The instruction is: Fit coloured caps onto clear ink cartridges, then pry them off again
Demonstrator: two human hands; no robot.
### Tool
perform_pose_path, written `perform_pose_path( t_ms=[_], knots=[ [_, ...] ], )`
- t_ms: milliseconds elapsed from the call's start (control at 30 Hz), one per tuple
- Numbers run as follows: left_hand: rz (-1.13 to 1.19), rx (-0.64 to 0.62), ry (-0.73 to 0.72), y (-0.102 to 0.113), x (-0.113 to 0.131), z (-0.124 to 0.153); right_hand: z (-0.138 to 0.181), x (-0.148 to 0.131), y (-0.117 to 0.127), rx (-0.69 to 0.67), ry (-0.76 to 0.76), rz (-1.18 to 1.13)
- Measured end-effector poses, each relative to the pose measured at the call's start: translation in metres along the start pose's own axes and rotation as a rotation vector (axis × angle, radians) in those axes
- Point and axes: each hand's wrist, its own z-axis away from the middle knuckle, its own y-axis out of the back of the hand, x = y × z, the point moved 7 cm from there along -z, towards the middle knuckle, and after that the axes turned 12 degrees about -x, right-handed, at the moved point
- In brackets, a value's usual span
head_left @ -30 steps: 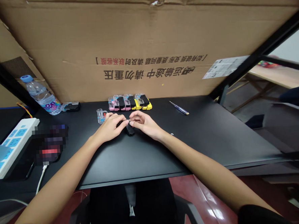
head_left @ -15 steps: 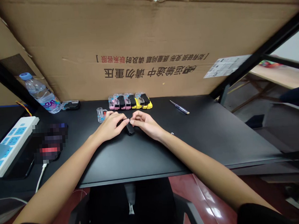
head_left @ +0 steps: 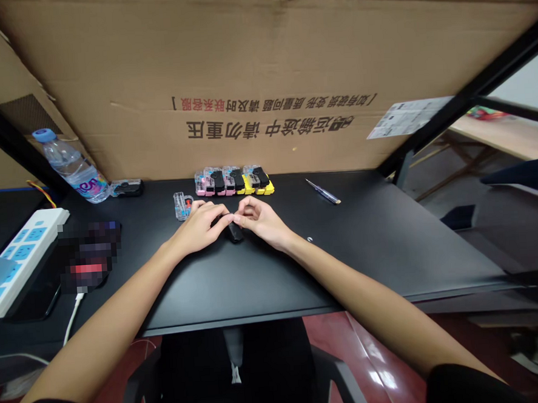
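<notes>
My left hand [head_left: 202, 225] and my right hand [head_left: 260, 221] meet over the middle of the black desk [head_left: 363, 244]. Both are curled, fingertips pinched on a small black part [head_left: 234, 231] that rests on the desk between them. Just left of my left hand lies a clear plastic piece [head_left: 182, 205] with red and blue bits. Behind my hands, a row of small pink, yellow and black units [head_left: 234, 182] stands against the cardboard.
A large cardboard sheet [head_left: 261, 74] walls off the back. A water bottle [head_left: 70, 166] and a small black and clear unit [head_left: 126, 187] sit back left; a white power strip [head_left: 12, 262] lies far left. A small screwdriver [head_left: 323, 192] lies right of the row.
My right hand's fingers have curled in a little tighter over the black part. Otherwise the hands stay in place.
</notes>
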Motion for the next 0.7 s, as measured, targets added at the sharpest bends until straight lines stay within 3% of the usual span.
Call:
perform_pose_path(
  t_ms=[233, 500, 600, 700],
  knots=[
    [0.020, -0.002, 0.002, 0.000, -0.001, 0.000, 0.000, -0.001, 0.000, -0.026, 0.023, -0.023],
    [0.015, 0.018, 0.016, 0.004, -0.002, 0.001, -0.002, -0.001, 0.001, -0.019, 0.084, 0.107],
    [0.012, 0.041, 0.028, 0.009, -0.003, 0.001, -0.001, -0.009, 0.022, 0.018, 0.130, 0.231],
    [0.005, 0.053, 0.051, 0.013, -0.005, 0.002, 0.006, -0.022, 0.064, 0.110, 0.119, 0.403]
  ],
)
